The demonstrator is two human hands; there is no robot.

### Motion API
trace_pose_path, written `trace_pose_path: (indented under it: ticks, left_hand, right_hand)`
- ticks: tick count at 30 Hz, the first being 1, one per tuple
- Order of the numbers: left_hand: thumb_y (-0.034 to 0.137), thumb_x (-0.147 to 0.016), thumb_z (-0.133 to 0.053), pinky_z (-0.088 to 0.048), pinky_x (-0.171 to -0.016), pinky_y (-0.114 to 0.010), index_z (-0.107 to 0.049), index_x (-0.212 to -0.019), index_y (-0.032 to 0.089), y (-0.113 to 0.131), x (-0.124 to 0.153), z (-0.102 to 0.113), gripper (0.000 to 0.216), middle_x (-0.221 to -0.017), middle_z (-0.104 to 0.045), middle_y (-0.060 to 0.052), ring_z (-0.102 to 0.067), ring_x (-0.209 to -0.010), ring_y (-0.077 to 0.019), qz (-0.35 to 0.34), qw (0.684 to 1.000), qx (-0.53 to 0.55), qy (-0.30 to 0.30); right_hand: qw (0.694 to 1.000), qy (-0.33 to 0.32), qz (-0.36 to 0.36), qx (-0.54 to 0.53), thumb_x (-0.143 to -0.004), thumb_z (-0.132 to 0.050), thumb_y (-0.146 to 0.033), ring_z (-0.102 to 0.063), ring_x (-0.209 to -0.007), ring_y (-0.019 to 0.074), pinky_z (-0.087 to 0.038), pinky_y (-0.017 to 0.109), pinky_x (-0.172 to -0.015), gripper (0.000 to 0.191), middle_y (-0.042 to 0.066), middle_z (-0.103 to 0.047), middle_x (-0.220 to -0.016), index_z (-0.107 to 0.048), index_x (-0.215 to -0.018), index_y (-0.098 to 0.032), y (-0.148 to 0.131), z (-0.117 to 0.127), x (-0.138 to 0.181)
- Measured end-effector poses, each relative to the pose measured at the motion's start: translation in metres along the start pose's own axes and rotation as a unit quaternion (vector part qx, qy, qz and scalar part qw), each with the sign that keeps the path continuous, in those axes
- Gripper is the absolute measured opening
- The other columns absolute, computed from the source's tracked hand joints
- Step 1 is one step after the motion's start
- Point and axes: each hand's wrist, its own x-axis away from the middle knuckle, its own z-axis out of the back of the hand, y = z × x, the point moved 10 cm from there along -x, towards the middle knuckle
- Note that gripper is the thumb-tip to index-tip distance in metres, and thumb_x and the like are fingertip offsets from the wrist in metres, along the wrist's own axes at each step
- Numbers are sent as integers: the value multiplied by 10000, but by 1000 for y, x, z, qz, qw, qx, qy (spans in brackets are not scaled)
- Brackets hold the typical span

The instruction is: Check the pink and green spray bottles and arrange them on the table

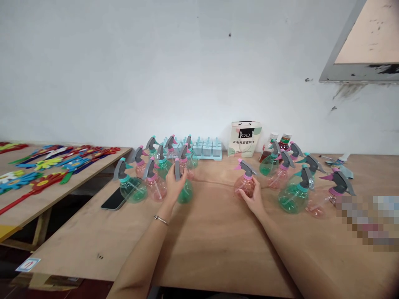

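Head view: left hand [175, 182] curled round the grey top [177, 169] of a green spray bottle [186, 193], body showing beside the fingers. Right hand [254, 197] grips a pink spray bottle [241, 185], upright, thumb across its near side. Both well back from desk [205, 236] front edge; phone [112, 200] near left edge.

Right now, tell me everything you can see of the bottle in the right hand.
The bottle is round, see-through and pink, apparently plastic, with a pink collar and a grey spray head whose pink tip points left in the picture. It stands upright, seemingly on the table. The right hand grips its lower right, thumb across the front. Whether it holds liquid is unclear.
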Motion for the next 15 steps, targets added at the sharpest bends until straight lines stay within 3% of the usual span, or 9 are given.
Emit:
trace_pose_path:
  ticks: [5, 10, 12, 15]
  left_hand:
    - [342, -781, -704, -535, -954, -393, -505, -1321, 212, -1, 4, 9, 589, -1205, -660, -119, -660, -1108, -246, -14, 998, 35, 54]
    - [333, -741, -765, -553, -954, -418, -405, -1387, 225, -7, 6, 11, 747, -1330, -574, -161, -632, -1189, -274, 3, 996, 52, 66]
    - [358, -710, -795, -535, -997, -438, -369, -1397, 219, -6, 7, 14, 821, -1363, -537, -174, -609, -1226, -283, -24, 995, 68, 71]
    - [447, -597, -853, -447, -1103, -503, -325, -1389, 206, 0, 11, 26, 982, -1386, -475, -185, -514, -1327, -324, -122, 984, 75, 108]
  right_hand:
    - [1000, -2, -1, 5, -825, -675, -520, -506, -1306, 320, -405, 559, -1121, 781, 173, -468, -1403, -332, -1447, -196, -1, 1, 0]
    - [1000, -5, -1, 1, -829, -673, -517, -502, -1313, 318, -402, 560, -1126, 778, 172, -459, -1415, -326, -1450, -203, 0, -1, 0]
    - [1000, -4, -3, 0, -828, -673, -520, -504, -1307, 318, -400, 562, -1126, 779, 171, -463, -1409, -326, -1450, -205, 1, -1, 0]
    - [1000, -6, -2, -1, -827, -674, -522, -498, -1311, 319, -393, 563, -1130, 784, 172, -462, -1411, -322, -1451, -205, 4, -2, 0]
